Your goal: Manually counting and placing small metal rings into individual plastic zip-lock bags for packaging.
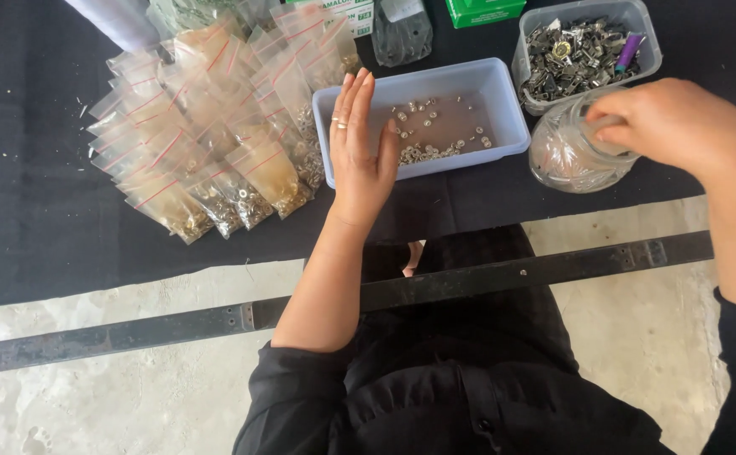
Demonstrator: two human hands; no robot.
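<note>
Both hands work above a black-covered table, well apart from each other. The left hand is flat and empty, fingers straight and together, thumb out, held edge-on over the left end of a pale blue rectangular tray; whether it rests on the rim cannot be told. The right hand is curled over the mouth of a small clear plastic bag, fingers pinched on its top edge. That bag lies just right of the tray's right end, near the table's front edge, so the right hand is by far the nearer to it. The tray's long axis runs left to right between the hands, and small silver snap fasteners are scattered thinly on its floor, thicker along the near wall. Left of the left hand, a fan of filled clear zip bags with red seal lines overlaps in rows, each with metal bits at the bottom. Behind the right hand stands a clear tub of grey metal clips with one purple piece. At the far edge sit a green box and another clear bag.
</note>
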